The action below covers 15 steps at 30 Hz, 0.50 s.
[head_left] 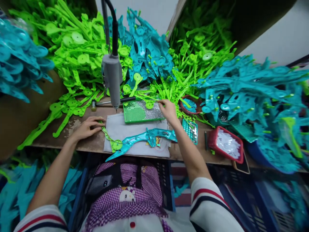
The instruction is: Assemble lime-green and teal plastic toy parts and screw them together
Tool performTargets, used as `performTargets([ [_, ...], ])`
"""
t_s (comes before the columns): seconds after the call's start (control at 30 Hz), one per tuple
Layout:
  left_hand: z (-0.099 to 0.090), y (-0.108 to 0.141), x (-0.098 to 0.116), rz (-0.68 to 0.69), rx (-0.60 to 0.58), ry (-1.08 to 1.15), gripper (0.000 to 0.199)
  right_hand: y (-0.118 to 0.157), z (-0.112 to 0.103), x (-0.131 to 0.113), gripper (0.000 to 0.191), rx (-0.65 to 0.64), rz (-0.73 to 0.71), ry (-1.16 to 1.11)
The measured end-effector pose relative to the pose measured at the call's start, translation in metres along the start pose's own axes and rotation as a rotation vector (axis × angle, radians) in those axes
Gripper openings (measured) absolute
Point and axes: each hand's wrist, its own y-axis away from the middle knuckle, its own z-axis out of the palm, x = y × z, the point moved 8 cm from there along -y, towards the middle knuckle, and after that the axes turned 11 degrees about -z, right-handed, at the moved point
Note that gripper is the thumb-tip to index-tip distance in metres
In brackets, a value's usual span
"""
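My left hand [89, 128] rests on the left of the grey cloth [135, 122], its fingers closed on the narrow end of a bright green plastic part [117, 144] with a round disc. That disc overlaps the tip of a long, curved turquoise plastic part [135, 140] lying across the cloth. Over the green perforated tray [134, 112], my right hand [167, 111] pinches the end of a thin green plastic strip [149, 104]. Small silvery pieces [154, 113] cover the tray's right side. A grey power screwdriver [112, 77] hangs upright between my hands, its bit pointing down.
Green parts [82, 58] and turquoise parts [149, 48] are heaped behind the bench. A hammer [108, 102] lies behind the cloth. At right are a turquoise tray [190, 130], a red box [214, 151] of white pieces and a blue basin [262, 158].
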Motion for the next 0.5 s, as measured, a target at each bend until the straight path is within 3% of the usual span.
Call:
performTargets([
  [0.1, -0.011, 0.002, -0.01, -0.063, 0.136, 0.109, 0.033, -0.032, 0.009, 0.0, 0.03, -0.058, -0.076, 0.083],
  [0.17, -0.018, 0.004, -0.017, -0.11, 0.234, 0.19, 0.034, -0.05, 0.027, -0.006, 0.033, -0.19, -0.131, 0.165],
  [0.23, -0.022, 0.004, -0.02, -0.142, 0.295, 0.232, 0.033, -0.063, 0.042, 0.003, 0.036, -0.323, -0.087, 0.31],
  [0.33, -0.02, 0.001, -0.017, -0.14, 0.282, 0.212, 0.03, -0.075, 0.055, 0.017, 0.044, -0.444, -0.105, 0.453],
  [0.5, -0.019, -0.002, -0.013, -0.142, 0.306, 0.218, 0.028, -0.088, 0.078, 0.02, 0.039, -0.61, -0.345, 0.528],
])
